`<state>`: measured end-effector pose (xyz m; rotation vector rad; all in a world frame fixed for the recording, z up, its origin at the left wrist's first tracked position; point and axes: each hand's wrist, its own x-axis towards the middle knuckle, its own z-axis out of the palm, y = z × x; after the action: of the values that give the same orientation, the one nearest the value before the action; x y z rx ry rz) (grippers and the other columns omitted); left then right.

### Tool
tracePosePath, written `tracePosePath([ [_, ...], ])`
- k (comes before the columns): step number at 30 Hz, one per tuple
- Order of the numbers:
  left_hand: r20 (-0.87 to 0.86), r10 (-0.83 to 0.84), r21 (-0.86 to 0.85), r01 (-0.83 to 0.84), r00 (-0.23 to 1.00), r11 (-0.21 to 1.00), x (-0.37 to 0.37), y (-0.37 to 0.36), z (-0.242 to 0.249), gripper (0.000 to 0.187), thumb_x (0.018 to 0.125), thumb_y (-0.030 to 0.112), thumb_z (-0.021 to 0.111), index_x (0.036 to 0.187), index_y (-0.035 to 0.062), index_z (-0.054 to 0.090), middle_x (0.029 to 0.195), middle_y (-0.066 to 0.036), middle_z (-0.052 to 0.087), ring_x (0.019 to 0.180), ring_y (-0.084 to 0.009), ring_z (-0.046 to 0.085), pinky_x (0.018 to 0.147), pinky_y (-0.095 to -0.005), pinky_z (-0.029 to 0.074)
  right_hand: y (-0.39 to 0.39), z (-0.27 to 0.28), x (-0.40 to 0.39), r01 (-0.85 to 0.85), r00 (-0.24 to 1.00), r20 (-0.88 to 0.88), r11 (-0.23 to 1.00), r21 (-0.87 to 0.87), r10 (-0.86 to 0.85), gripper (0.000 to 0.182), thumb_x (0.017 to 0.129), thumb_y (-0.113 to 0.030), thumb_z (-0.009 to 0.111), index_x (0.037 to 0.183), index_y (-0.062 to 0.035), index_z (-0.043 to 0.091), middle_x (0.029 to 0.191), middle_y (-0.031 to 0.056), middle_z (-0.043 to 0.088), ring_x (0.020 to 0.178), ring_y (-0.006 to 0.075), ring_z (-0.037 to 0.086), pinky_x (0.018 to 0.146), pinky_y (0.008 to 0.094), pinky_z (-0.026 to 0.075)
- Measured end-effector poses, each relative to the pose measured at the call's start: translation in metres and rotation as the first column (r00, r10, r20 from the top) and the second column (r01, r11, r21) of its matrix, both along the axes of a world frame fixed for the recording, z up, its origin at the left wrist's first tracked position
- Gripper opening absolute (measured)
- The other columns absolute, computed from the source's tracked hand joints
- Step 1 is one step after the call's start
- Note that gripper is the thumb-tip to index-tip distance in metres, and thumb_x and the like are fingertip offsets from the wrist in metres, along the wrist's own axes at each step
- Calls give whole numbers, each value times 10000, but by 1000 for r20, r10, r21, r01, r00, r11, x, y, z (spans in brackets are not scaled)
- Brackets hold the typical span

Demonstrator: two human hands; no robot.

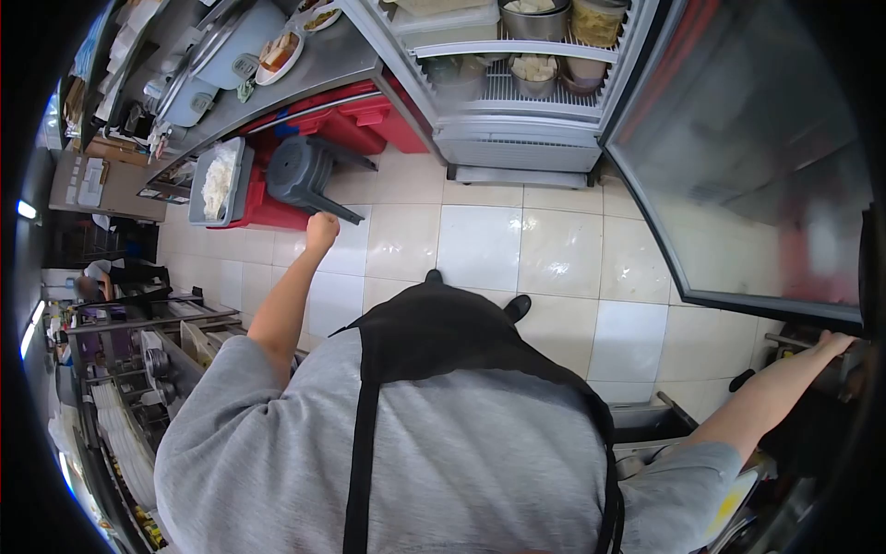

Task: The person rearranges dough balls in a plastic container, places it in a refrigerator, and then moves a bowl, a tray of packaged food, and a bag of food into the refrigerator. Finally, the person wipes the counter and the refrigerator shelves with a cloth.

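My left hand (322,231) is closed with its fingers curled in, over the tiled floor beside a leg of a grey plastic stool (300,169). What it holds, if anything, is hidden. At the far right, my right hand (837,343) reaches to the lower outer edge of the open glass door (738,175), its fingers mostly hidden there. The fridge (517,138) stands ahead, with bowls and tubs on its wire shelves. One shelf bears a metal bowl (535,74) of pale chunks. A yellowish tub (595,22) sits on the shelf above.
A steel counter (318,69) at the upper left holds plates of food and lidded containers. Red bins (374,120) stand below it, near a grey tub (220,183) of white material. Racks with trays stand at the lower left. A person (120,274) is farther back at left.
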<state>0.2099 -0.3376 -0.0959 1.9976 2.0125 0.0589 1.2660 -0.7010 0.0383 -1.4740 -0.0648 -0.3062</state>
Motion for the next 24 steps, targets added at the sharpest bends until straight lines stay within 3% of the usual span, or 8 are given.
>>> tracePosePath([
  [5,-109,40,98,-29,993,995,-19,-8,-41,168,725,125,510,628,23,602,819,-217,603,733,-359,593,646,-424,480,-13,0,-71,-92,995,59,971,221,80,466,910,-310,421,1186,64,457,1134,188,519,934,315,555,842,397,481],
  [9,28,-72,-11,72,997,997,-44,-20,-56,150,729,116,529,651,28,621,862,-198,596,778,-371,584,685,-430,493,-21,2,-162,-146,986,120,938,315,113,465,924,-305,391,1194,69,447,1136,190,512,924,326,557,844,401,486],
  [11,-120,-60,137,77,991,988,-57,-20,-70,122,715,98,549,672,35,644,824,-184,587,778,-362,586,699,-432,500,-20,11,-213,-155,982,150,932,328,111,464,927,-303,383,1196,70,444,1137,190,511,922,329,557,844,402,488],
  [13,-96,-47,143,60,994,988,-72,-17,-75,132,716,92,542,686,49,663,810,-188,596,770,-349,588,687,-434,504,-3,27,-305,-19,973,231,991,132,-12,540,937,-396,305,1236,41,415,1157,212,490,1007,333,519,897,466,450],
  [16,-99,4,135,10,995,991,-107,-7,-90,135,712,91,543,673,60,668,781,-187,603,760,-351,588,687,-431,506,24,49,-422,91,985,125,977,190,-116,565,948,-405,269,1270,48,371,1172,223,483,1047,360,509,931,451,430],
  [20,15,30,-70,-29,999,997,-169,0,-102,132,712,95,543,664,65,662,753,-196,603,764,-353,587,678,-428,502,25,32,-504,-8,997,73,926,377,-21,678,920,-522,274,1280,47,358,1188,228,477,1040,346,520,932,432,414],
  [22,51,2,-69,2,999,998,-199,-5,-110,131,710,103,546,657,68,660,742,-199,602,772,-355,586,673,-424,501,44,38,-561,35,909,411,996,81,-65,701,910,-542,300,1210,81,413,1206,215,485,1058,282,518,908,373,436],
  [24,-21,41,167,-37,999,985,-243,-9,-138,137,703,102,541,657,74,666,714,-206,603,742,-356,593,658,-420,499,57,50,-594,107,819,570,993,-44,-63,509,910,-356,471,1142,93,417,1155,191,527,1031,239,534,888,346,438],
])
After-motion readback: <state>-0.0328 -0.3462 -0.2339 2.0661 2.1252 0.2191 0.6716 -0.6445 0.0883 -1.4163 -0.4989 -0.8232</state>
